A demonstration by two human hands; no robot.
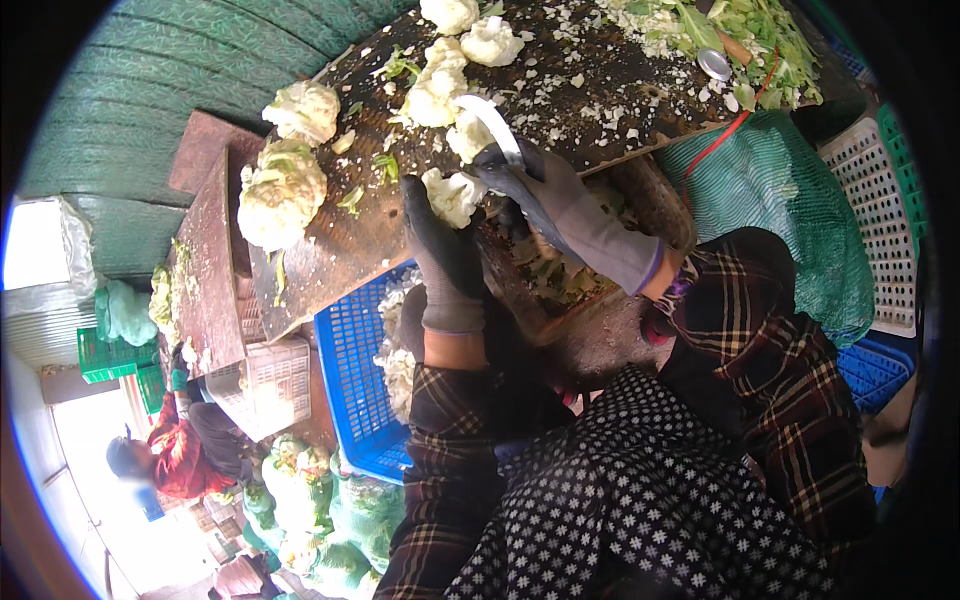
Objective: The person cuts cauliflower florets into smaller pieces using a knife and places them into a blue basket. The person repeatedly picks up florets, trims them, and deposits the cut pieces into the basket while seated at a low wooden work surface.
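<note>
My left hand [444, 247], in a grey and black work glove, holds a white cauliflower piece [453, 196] at the near edge of the worn wooden board [352, 247]. Close beside it on the right, my right hand [525, 184], gloved alike, is closed on a knife with a curved, bright blade [491, 124]; the handle is hidden in the fist. The blade points up and left over another cauliflower piece [469, 137] on the board. Further back lie several cauliflower heads [436, 82], and at the left are a larger head [283, 196] and one behind it [303, 111].
A blue plastic crate [360, 375] with florets stands below the board, left of my left arm. A trimmings container [667, 202] sits below my right hand. Leaves [780, 52] and a round metal lid [713, 64] lie far right, near a green mesh sack [787, 217]. A person [184, 457] works at far left.
</note>
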